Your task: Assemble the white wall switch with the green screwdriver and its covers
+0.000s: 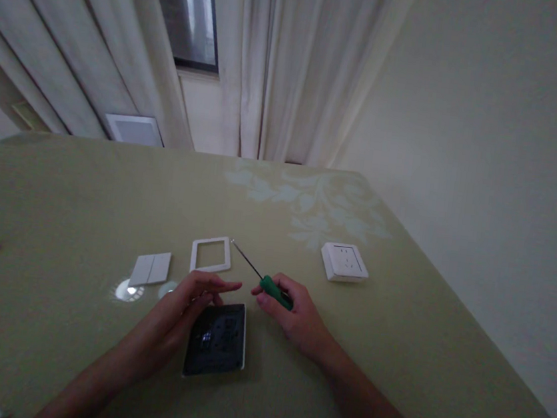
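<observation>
Head view, both forearms come up from the bottom edge toward the middle of the frame. Left hand (187, 302) sits just left of centre, fingers loosely stretched and lying over the top left corner of a dark switch module (217, 339) flat on the green table (395, 330). Right hand (291, 311) is curled around the green handle of a screwdriver (269, 286), thin shaft pointing up-left toward a white frame (210, 253). Left of that lies a white rocker cover (150, 268); a white socket (344, 261) is off to the right.
</observation>
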Demonstrator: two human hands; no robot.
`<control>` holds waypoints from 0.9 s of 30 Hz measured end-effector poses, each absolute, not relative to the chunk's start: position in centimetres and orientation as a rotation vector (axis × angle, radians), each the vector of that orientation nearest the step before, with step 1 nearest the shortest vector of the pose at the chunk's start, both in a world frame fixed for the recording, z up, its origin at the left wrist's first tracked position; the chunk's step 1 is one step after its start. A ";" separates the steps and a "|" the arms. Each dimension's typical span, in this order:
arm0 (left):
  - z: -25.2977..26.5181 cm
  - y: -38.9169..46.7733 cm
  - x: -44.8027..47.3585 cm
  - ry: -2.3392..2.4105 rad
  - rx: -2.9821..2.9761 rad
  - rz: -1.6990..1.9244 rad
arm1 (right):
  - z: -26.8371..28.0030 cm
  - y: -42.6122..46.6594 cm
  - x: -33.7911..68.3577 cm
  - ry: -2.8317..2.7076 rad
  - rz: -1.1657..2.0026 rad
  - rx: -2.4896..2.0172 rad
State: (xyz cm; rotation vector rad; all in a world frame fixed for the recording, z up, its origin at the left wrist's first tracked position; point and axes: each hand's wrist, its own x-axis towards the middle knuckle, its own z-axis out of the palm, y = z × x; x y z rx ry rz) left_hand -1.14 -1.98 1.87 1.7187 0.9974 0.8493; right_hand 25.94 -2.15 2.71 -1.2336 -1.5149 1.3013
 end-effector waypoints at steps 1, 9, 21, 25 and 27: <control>1.9 -2.0 -1.1 0.990 1.702 0.853 | 2.6 -2.3 25.7 -1.532 1.315 -1.233; 2.7 -1.9 -1.5 0.891 1.995 0.904 | 2.1 -3.2 24.8 -1.653 1.347 -1.249; 3.8 -2.0 -0.8 0.859 1.956 0.891 | 2.5 -2.9 25.1 -1.652 1.389 -1.235; 3.7 -1.9 -0.7 0.770 1.890 0.973 | 2.5 -2.9 25.2 -1.645 1.409 -1.218; 3.4 -1.7 -0.7 0.676 1.907 0.987 | 2.5 -2.9 25.2 -1.638 1.419 -1.220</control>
